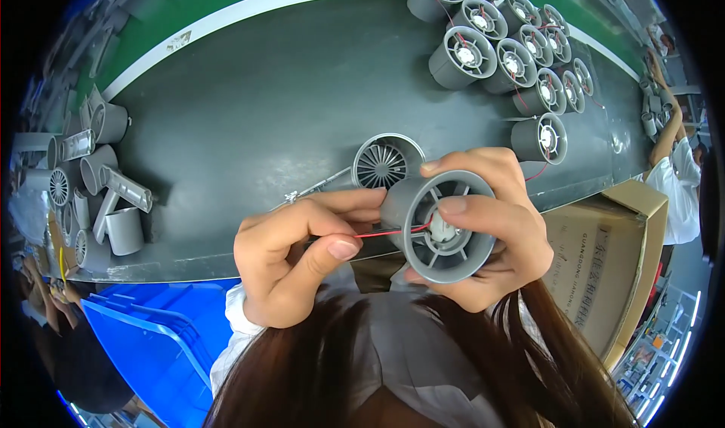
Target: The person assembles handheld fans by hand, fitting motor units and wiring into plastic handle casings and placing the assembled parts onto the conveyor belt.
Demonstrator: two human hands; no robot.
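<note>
A grey round fan housing (483, 253) with spokes and a white hub is gripped by my right hand (502, 228), its open end tilted up. My right thumb reaches inside the rim near the hub. Red and black wires run from the hub to my left hand (291, 247), where thumb and forefinger pinch them. Just beyond my hands, a grey cylinder with a radial grille (381, 162) stands on the dark table. A thin grey strip (325, 182) with a small tangle at its end extends from beside it, partly hidden by my left hand.
Several grey fan housings (465, 55) with red wires stand at the back right of the table (249, 111). Grey cylinders and brackets (124, 228) are heaped at the left. A blue bin (151, 337) sits below the near edge, and a cardboard box (596, 262) lies at the right. Other people are farther off.
</note>
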